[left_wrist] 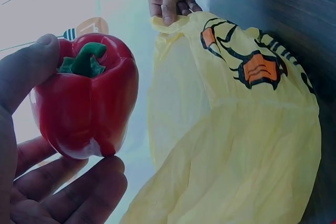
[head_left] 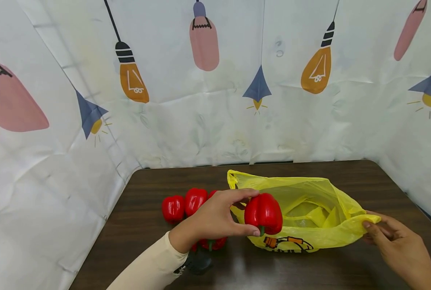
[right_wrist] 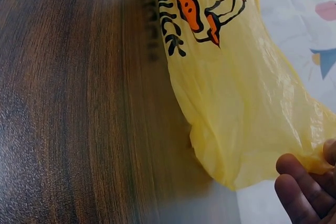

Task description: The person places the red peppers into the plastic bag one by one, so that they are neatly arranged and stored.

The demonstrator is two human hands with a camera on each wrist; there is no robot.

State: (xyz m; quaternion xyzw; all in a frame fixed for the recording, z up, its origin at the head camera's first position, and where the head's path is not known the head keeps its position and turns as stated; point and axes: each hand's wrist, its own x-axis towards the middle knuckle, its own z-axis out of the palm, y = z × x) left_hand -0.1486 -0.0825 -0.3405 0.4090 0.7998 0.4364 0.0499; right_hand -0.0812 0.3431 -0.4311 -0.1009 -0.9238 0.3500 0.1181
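A red bell pepper (head_left: 264, 213) with a green stem is held by my left hand (head_left: 219, 215), thumb on the stem end and fingers on the opposite end. It overlaps the left part of a yellow plastic bag (head_left: 338, 237) in the head view. The bag's mouth gapes upward, and an orange and black print marks its front. At the bag's right corner my right hand (head_left: 400, 241) pinches the rim between thumb and fingers. In the left wrist view the pepper (left_wrist: 89, 103) hangs beside the bag (left_wrist: 236, 145), apart from it.
More red bell peppers (head_left: 173, 208) lie on the dark wooden table (head_left: 146, 241) left of the bag, several partly behind my left arm. A dark object (head_left: 199, 264) sits by the left sleeve. A white printed curtain (head_left: 172, 121) hangs behind the table.
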